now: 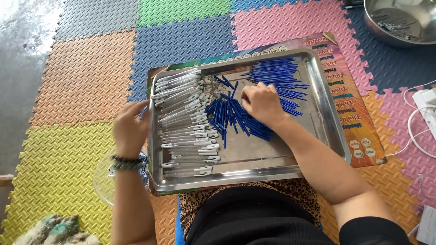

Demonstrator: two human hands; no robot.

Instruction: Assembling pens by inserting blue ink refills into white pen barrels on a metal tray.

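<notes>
While my right hand (pixel 262 103) presses down, fingers curled, into the loose heap of blue pen tubes (pixel 234 117) in the middle of the steel tray (pixel 324 119), I judge this to be the picking stage: gathering blue tubes to pair with the clear pieces. Whether those fingers have pinched one yet I cannot tell; the knuckles hide the tips. My left hand (pixel 130 129) hangs just off the tray's left rim, fingers closed around a slim clear-and-blue piece, as far as I can make out. Inside that rim lies a long row of clear pen barrels with white clips (pixel 188 124), stacked top to bottom. A tidier bundle of blue tubes (pixel 278 75) sits at the tray's far right corner. The next move, I reckon, calls for lifting a single tube cleanly without dragging its neighbours.

Under the tray lies a flat, glossy printed card (pixel 361 131), pink and orange with rows of coloured lettering and small white hexagon marks near its right corner. A steel bowl (pixel 399 20) stands on the foam floor mat (pixel 81 77) at top right.
</notes>
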